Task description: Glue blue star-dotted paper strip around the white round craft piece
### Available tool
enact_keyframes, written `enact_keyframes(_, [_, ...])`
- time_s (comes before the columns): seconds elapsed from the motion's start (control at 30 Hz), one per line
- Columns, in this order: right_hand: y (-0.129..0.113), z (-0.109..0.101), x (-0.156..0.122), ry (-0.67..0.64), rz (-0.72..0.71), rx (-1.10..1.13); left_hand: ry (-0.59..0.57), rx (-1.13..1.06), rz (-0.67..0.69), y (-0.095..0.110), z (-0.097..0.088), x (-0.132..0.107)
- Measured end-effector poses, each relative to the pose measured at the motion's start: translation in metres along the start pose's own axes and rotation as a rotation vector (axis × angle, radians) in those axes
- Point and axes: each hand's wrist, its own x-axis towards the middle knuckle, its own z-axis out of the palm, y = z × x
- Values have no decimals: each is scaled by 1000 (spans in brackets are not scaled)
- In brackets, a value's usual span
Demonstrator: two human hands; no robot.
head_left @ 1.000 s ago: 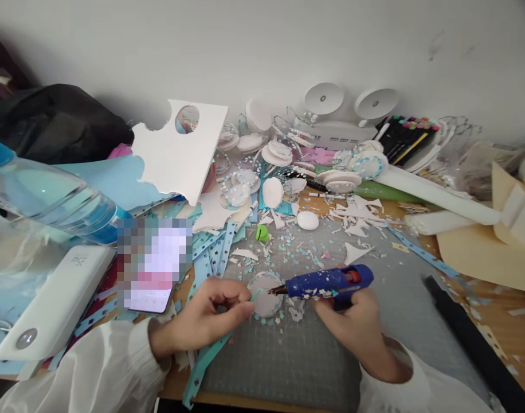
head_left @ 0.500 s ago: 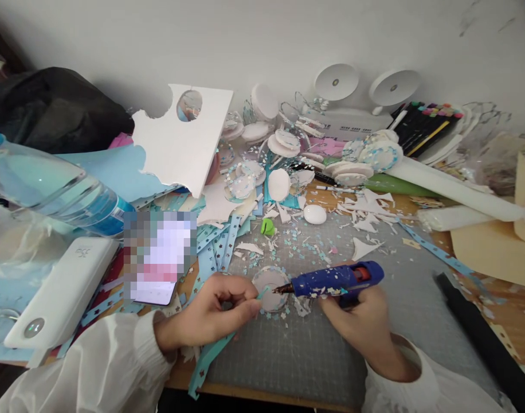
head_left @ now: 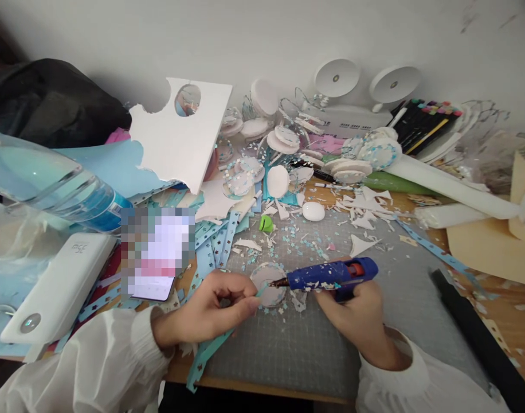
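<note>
My right hand [head_left: 352,318] grips a blue glue gun [head_left: 329,274] speckled with paper bits, lying almost level with its nozzle pointing left. The nozzle tip touches a small round clear disc [head_left: 269,284] on the grey cutting mat [head_left: 297,350]. My left hand [head_left: 211,312] pinches the end of a light blue star-punched paper strip [head_left: 208,351] right at the disc's left edge, beside the nozzle. The strip trails down past my wrist to the table's front edge.
A phone [head_left: 156,253], a white power bank [head_left: 58,289] and a water bottle [head_left: 51,189] lie at the left. White foam board [head_left: 183,135], foam discs, paper scraps and a green clip [head_left: 266,223] crowd the back. Markers [head_left: 421,123] and white rolls [head_left: 447,186] sit at the right.
The view shifted slightly; both hands stay together at the disc. The glue gun nozzle has edged a little left onto the disc, next to the strip end.
</note>
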Motion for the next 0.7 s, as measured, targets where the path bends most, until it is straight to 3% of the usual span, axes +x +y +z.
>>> enact_keyframes(0.43, [0,0,-1,41,-18,-51,-13,-19,-15,1,1,0])
enact_keyframes(0.7, [1,-1,1,67,-106,-72,-38,-57,-14,0,1,-1])
